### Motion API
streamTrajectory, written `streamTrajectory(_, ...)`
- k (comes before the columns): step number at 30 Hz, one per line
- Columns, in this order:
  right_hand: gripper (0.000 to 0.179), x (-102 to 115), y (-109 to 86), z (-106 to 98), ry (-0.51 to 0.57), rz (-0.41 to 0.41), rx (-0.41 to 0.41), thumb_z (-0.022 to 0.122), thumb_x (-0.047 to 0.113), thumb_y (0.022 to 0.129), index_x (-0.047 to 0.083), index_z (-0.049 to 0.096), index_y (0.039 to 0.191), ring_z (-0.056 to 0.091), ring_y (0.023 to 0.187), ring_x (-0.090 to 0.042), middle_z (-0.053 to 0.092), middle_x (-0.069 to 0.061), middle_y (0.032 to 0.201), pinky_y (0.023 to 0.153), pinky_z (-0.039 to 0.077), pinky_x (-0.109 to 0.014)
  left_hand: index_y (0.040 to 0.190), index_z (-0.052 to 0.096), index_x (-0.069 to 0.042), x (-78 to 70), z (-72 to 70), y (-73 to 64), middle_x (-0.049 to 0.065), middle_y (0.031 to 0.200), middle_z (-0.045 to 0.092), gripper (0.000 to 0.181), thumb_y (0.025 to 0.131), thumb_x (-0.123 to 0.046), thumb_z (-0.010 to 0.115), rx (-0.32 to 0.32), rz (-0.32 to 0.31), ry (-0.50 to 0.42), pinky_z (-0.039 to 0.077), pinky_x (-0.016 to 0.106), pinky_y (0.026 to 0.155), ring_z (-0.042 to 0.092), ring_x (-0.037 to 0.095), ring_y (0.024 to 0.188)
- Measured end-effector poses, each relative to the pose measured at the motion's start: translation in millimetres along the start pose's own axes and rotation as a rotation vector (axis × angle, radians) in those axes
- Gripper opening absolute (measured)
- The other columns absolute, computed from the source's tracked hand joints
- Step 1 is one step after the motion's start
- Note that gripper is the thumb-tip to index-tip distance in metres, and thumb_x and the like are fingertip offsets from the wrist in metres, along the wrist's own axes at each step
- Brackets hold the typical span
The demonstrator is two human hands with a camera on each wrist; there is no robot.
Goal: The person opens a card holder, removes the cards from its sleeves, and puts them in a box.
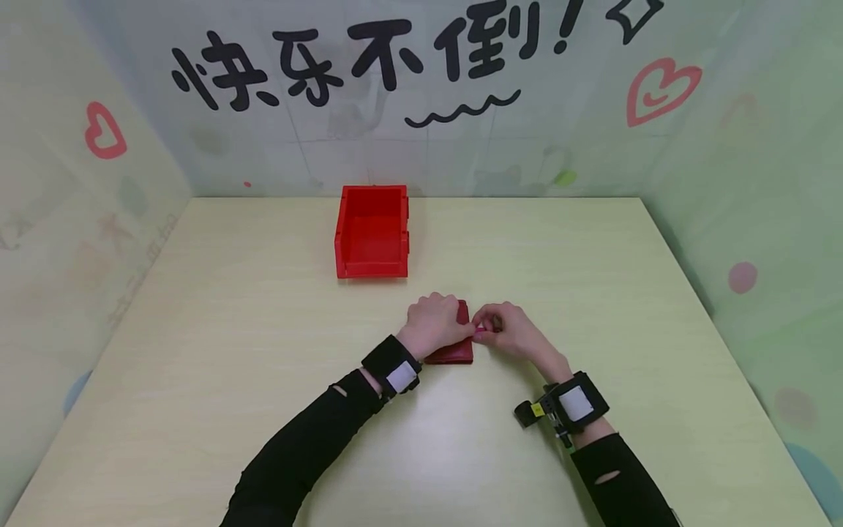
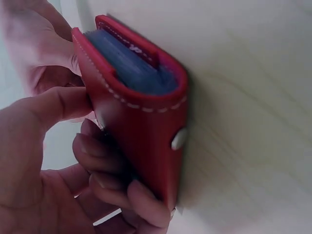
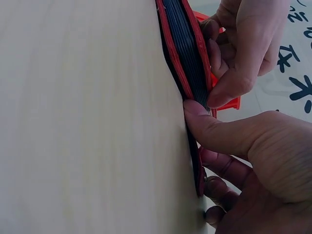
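Observation:
A small red card holder (image 1: 454,356) with white stitching lies on the table in front of the person. Clear plastic sleeves (image 2: 131,63) are stacked between its covers, and a metal stud (image 2: 179,139) shows near its spine in the left wrist view. My left hand (image 1: 435,322) lies over the card holder and holds it, fingers bent against the cover. At its right, open edge my right hand (image 1: 514,334) pinches with thumb and fingers. In the right wrist view, the right thumb (image 3: 229,131) presses at the lower cover's edge, close below the left thumb.
A red plastic bin (image 1: 372,267) stands at the back of the table (image 1: 230,293), left of the card holder. Printed cloth walls (image 1: 369,154) enclose the table at the back and both sides. Each wrist wears a black strap with a camera.

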State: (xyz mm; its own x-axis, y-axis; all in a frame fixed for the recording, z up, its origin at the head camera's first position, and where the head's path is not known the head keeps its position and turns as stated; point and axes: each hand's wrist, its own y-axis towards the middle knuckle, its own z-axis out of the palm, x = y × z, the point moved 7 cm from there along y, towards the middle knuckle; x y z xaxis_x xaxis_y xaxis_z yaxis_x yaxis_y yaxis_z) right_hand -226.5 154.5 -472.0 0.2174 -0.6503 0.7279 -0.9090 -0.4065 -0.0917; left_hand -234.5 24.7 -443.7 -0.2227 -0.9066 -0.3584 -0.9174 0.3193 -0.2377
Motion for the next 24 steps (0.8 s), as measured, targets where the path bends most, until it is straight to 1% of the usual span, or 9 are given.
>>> streamTrajectory(5,0.016,0,-0.4,0,-0.008,0.002,-0.004,0.076,0.010,0.088,0.005,0.070,0.102,0.044,0.069,-0.015,0.049,-0.002,0.072,0.066,0.034,-0.025,0.098,0.066,-0.007,5.5,-0.6,0.4,0.008,0.085,0.063,0.042,0.089,-0.048,0.068,0.015,-0.005,-0.056,0.048,0.028,0.058,0.059,0.021,0.074)
streamTrajectory(8,0.015,1,-0.3,0,-0.017,0.003,-0.009,0.076,0.010,0.088,0.005,0.070,0.101,0.044,0.070,-0.015,0.049,-0.001,0.072,0.066,0.034,-0.025,0.096,0.064,-0.007,11.8,-1.2,0.2,0.008,0.082,0.065,0.040,0.090,-0.047,0.066,0.035,0.006,-0.141,0.050,0.025,0.057,0.061,0.019,0.072)
streamTrajectory(11,0.013,0,0.3,1,-0.023,0.003,-0.009,0.075,0.009,0.088,0.005,0.070,0.100,0.044,0.069,-0.014,0.049,0.000,0.072,0.065,0.034,-0.024,0.088,0.064,-0.007,18.9,-2.9,-0.7,0.007,0.077,0.067,0.037,0.092,-0.044,0.063,0.062,0.028,-0.237,0.050,0.024,0.057,0.063,0.018,0.068)
streamTrajectory(13,0.010,0,0.6,1,-0.023,0.001,-0.006,0.072,0.008,0.090,0.005,0.070,0.100,0.045,0.069,-0.014,0.050,-0.002,0.071,0.064,0.035,-0.025,0.084,0.064,-0.008,23.6,-4.6,-2.4,0.006,0.074,0.068,0.036,0.093,-0.043,0.062,0.083,0.041,-0.300,0.050,0.024,0.058,0.063,0.017,0.067)
streamTrajectory(15,0.008,1,0.7,1,-0.024,0.007,-0.005,0.068,0.009,0.093,0.005,0.070,0.100,0.047,0.070,-0.015,0.054,-0.003,0.074,0.066,0.037,-0.025,0.081,0.063,-0.009,27.9,-7.1,-3.6,0.005,0.072,0.067,0.038,0.094,-0.043,0.060,0.094,0.055,-0.340,0.048,0.023,0.058,0.062,0.016,0.066)
streamTrajectory(17,0.011,2,1.6,1,-0.021,0.028,-0.008,0.064,0.012,0.097,0.005,0.070,0.101,0.050,0.074,-0.016,0.059,-0.005,0.078,0.068,0.040,-0.026,0.081,0.064,-0.009,32.5,-10.0,-6.0,0.005,0.071,0.066,0.037,0.095,-0.042,0.059,0.103,0.073,-0.378,0.046,0.023,0.058,0.059,0.016,0.065)
streamTrajectory(20,0.022,3,3.7,2,-0.017,0.075,-0.022,0.059,0.023,0.101,0.005,0.071,0.102,0.053,0.076,-0.017,0.063,-0.006,0.083,0.068,0.042,-0.027,0.085,0.065,-0.009,39.3,-15.2,-9.1,0.006,0.072,0.065,0.033,0.097,-0.039,0.057,0.099,0.103,-0.417,0.043,0.023,0.059,0.059,0.018,0.065)
streamTrajectory(22,0.030,5,5.6,2,-0.023,0.103,-0.035,0.059,0.033,0.101,0.005,0.071,0.100,0.053,0.073,-0.016,0.064,-0.005,0.080,0.066,0.041,-0.026,0.089,0.064,-0.009,44.7,-19.2,-11.6,0.007,0.075,0.065,0.029,0.097,-0.035,0.056,0.091,0.113,-0.443,0.043,0.024,0.059,0.060,0.020,0.067)
streamTrajectory(24,0.036,8,7.7,3,-0.045,0.117,-0.049,0.062,0.040,0.099,0.005,0.070,0.094,0.052,0.067,-0.015,0.061,-0.004,0.073,0.061,0.038,-0.026,0.092,0.061,-0.010,51.9,-23.5,-13.1,0.007,0.078,0.062,0.025,0.097,-0.034,0.054,0.059,0.116,-0.448,0.041,0.025,0.060,0.060,0.020,0.071)
